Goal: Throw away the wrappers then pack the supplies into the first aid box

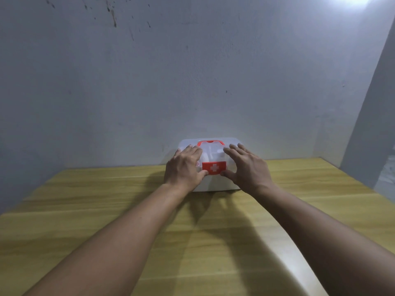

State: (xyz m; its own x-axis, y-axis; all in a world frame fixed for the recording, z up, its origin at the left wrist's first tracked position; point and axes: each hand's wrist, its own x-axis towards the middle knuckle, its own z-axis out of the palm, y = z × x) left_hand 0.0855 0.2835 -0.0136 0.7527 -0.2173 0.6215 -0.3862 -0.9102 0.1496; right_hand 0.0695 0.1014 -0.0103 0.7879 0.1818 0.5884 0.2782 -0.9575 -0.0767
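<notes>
first aid box [210, 184]: white, see-through plastic, sitting at the far edge of the surface, right up against the wall. Lid looks down. Its long side runs left to right, so the front face points straight back at the person.

latch [214, 167]: red tab with a white cross, dead centre on the front of the box, folded over the lid edge. Pretty sure this is what the next move hangs on, since it sits exactly between the two thumbs.

handle [210, 142]: red, lying flat on the top toward the back, beyond both sets of fingers.

left hand [184, 167]: grip is spread out flat over the left half of the lid, thumb tip touching the left edge of the latch. Not clenched on anything, just pressing or resting.

right hand [245, 167]: same deal mirrored, fingers splayed on the right half of the lid, thumb tip at the latch's right corner. Also loose, nothing grasped.

which hand is nearer: honestly a tie, both thumbs flank the latch from either side.

stage: my guess is the box is getting closed up, or the latch is about to be snapped or popped. Can't tell which from here.

contents: something pale shows through the lid, too blurry to name.

surface [85, 210]: light wood, no wrappers or loose supplies anywhere I can see.

wall [192, 71]: plain grey, a few dark marks up top.
</notes>
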